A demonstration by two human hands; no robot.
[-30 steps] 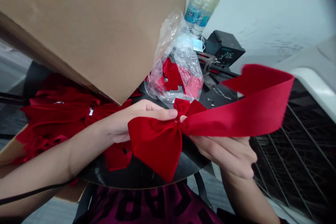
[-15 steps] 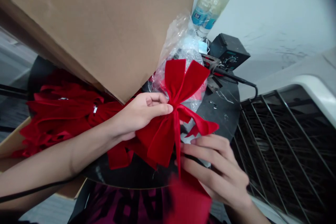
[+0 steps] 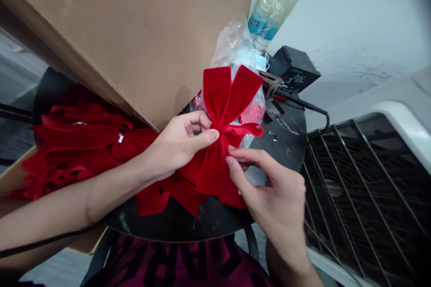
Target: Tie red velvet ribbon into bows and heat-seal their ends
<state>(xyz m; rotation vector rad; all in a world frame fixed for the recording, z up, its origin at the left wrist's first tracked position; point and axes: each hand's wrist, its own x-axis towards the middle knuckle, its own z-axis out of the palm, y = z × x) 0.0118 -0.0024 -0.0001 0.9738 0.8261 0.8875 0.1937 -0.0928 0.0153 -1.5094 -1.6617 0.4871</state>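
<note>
A red velvet bow (image 3: 218, 94) is pinched at its centre by my left hand (image 3: 183, 141), the thumb lying over the knot. Two loops fan out above the knot and wide tails hang below it. My right hand (image 3: 272, 184) is closed just under the knot, thumb and forefinger pinching the bow's ribbon at its right side. A thin loop of ribbon sticks out to the right above those fingers. More red velvet ribbon (image 3: 153, 202) lies on the black round table (image 3: 283, 143) beneath my left forearm.
A pile of red bows (image 3: 81, 139) spreads over the table's left side. A large cardboard box (image 3: 134, 31) stands behind. At the back right are clear plastic wrap (image 3: 232, 45), bottles (image 3: 276, 9), a soldering iron (image 3: 286, 95) and its black control box (image 3: 296, 69). A grilled heater or fan (image 3: 367, 188) stands right.
My right hand has risen from the hanging ribbon end to pinch near the knot. The long ribbon piece that hung toward my lap is gone from there; a small loop now shows at right.
</note>
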